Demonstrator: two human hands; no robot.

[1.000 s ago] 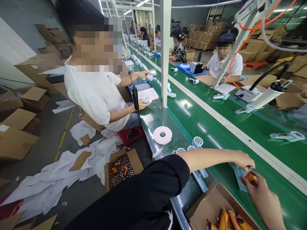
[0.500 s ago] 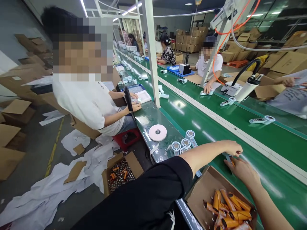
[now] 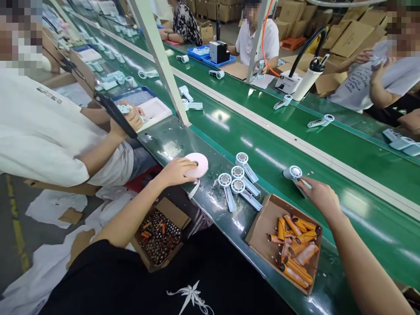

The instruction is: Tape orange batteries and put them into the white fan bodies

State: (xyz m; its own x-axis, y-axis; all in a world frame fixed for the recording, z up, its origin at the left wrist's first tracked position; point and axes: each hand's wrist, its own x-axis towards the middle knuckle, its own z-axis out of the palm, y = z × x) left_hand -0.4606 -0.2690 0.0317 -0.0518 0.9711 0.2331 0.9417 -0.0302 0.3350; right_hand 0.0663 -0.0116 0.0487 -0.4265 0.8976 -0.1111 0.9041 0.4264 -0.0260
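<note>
Pale pink tape roll (image 3: 202, 164) lies flat on the dark green desk (image 3: 215, 156) near the centre of the frame, with the left hand (image 3: 179, 171) over its left side. The fingers reach toward the hub, slightly bent; I cannot tell whether they grip the roll or only rest on it. A loose white strip (image 3: 194, 189) hangs at the desk's edge just below.

Right of centre, the right hand (image 3: 320, 197) has its fingers drawn narrow, holding the handle of a light-blue fan (image 3: 293, 172) over the green belt (image 3: 364, 236). The fan's round head points to the upper left of the hand.

Between the two hands, four similar fans (image 3: 238, 172) lie grouped on the desk, round heads toward the top of the frame. Below them to the right stands an open cardboard box (image 3: 259, 218) with orange cylinders (image 3: 293, 245) piled inside.

At lower centre-left, another carton (image 3: 175, 213) holds many small cylinders (image 3: 159, 238), a few orange. A co-worker in a white shirt (image 3: 49, 127) sits at the left edge, hands on a light-blue part
</note>
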